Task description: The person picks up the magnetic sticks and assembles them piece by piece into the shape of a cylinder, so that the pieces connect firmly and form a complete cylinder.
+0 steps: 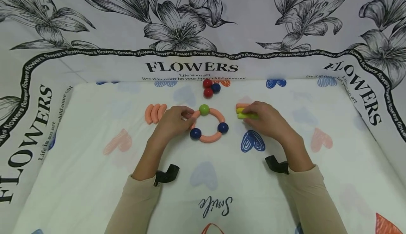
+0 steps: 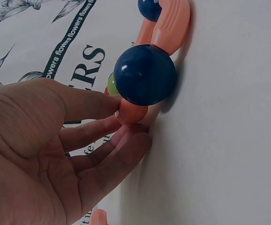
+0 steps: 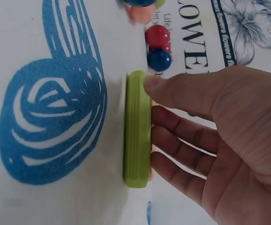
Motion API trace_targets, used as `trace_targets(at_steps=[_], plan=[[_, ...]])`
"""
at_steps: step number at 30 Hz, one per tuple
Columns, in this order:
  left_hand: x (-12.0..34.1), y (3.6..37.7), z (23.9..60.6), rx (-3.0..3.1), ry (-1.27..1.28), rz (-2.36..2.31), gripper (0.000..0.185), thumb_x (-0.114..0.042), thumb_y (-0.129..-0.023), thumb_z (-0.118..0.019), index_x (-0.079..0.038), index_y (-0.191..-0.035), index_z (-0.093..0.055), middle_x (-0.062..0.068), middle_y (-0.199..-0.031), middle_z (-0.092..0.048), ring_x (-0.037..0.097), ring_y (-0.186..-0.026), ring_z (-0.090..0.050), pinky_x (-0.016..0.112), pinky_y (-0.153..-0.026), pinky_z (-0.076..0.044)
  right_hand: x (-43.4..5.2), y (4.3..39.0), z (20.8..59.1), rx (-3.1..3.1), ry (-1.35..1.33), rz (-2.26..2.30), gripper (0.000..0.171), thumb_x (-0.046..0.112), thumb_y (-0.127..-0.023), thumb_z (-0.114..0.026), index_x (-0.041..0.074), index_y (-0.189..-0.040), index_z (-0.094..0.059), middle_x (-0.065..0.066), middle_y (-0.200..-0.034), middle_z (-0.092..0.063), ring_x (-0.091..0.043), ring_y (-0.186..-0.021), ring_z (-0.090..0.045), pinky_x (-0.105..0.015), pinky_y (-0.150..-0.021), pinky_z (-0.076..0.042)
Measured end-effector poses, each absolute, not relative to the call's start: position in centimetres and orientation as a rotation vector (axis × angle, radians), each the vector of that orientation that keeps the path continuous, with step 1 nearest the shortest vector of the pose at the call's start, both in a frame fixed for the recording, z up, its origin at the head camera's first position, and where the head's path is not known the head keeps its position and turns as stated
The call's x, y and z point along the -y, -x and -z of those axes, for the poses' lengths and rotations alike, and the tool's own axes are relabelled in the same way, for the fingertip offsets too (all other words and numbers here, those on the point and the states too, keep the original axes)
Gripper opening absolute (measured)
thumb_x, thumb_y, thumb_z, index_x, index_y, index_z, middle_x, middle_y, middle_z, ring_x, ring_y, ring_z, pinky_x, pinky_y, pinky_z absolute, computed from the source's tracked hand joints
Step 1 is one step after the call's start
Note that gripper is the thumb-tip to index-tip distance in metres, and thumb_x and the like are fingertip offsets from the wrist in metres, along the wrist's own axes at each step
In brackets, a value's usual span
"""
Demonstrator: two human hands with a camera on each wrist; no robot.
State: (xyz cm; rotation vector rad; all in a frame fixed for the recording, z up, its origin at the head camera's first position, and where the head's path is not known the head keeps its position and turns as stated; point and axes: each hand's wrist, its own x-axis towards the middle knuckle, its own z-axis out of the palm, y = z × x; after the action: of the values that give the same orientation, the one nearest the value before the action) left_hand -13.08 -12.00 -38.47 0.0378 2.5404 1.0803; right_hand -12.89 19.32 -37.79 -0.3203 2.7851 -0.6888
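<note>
A ring of curved orange rods and balls lies on the cloth, with a green ball (image 1: 204, 109) at its far side and navy balls (image 1: 223, 128) nearer. My left hand (image 1: 174, 123) pinches the ring's left curved orange rod (image 2: 132, 112), beside a navy ball (image 2: 145, 75). Over to the right, my right hand (image 1: 265, 118) holds a straight green rod (image 3: 138, 131) by its right part, thumb against it. Beyond that rod lie a yellow rod (image 1: 240, 110) and an orange rod (image 1: 242, 105), partly covered by the fingers.
Several spare curved orange rods (image 1: 154, 114) lie side by side left of the left hand. Red balls (image 1: 208, 93) and another navy ball (image 1: 216, 88) sit together beyond the ring. A white cloth (image 1: 241, 181) printed with hearts covers the surface.
</note>
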Motion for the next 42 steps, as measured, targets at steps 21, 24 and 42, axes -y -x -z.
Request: trace_targets(at_steps=[21, 24, 42], plan=[[11.9, 13.3, 38.1, -2.525, -0.032, -1.079, 0.041, -0.029, -0.100, -0.071, -0.008, -0.134, -0.071, 0.008, -0.120, -0.076, 0.026, -0.106, -0.068, 0.037, -0.087, -0.058, -18.5, 12.3, 37.3, -2.827, 0.321, 0.496, 0.033, 0.013, -0.097, -0.074, 0.004, -0.129, -0.072, -0.016, -0.129, -0.073, -0.035, -0.117, -0.068, -0.056, -0.106, -0.054], [12.0, 13.3, 38.0, -2.525, -0.037, -1.074, 0.040, -0.032, -0.101, -0.070, -0.008, -0.133, -0.072, 0.009, -0.120, -0.075, 0.025, -0.103, -0.068, 0.035, -0.084, -0.057, -18.5, 12.3, 37.2, -2.844, 0.338, 0.516, 0.032, 0.013, -0.097, -0.075, 0.005, -0.128, -0.073, -0.014, -0.124, -0.075, -0.033, -0.114, -0.069, -0.055, -0.104, -0.055], [12.4, 13.6, 38.4, -2.489, -0.053, -1.095, 0.041, -0.033, -0.102, -0.069, -0.009, -0.135, -0.071, 0.011, -0.122, -0.074, 0.026, -0.104, -0.067, 0.034, -0.084, -0.057, -15.8, 12.0, 36.2, -2.765, 0.612, 1.185, 0.037, 0.011, -0.095, -0.079, 0.009, -0.131, -0.068, -0.008, -0.121, -0.073, -0.024, -0.109, -0.074, -0.044, -0.092, -0.064]])
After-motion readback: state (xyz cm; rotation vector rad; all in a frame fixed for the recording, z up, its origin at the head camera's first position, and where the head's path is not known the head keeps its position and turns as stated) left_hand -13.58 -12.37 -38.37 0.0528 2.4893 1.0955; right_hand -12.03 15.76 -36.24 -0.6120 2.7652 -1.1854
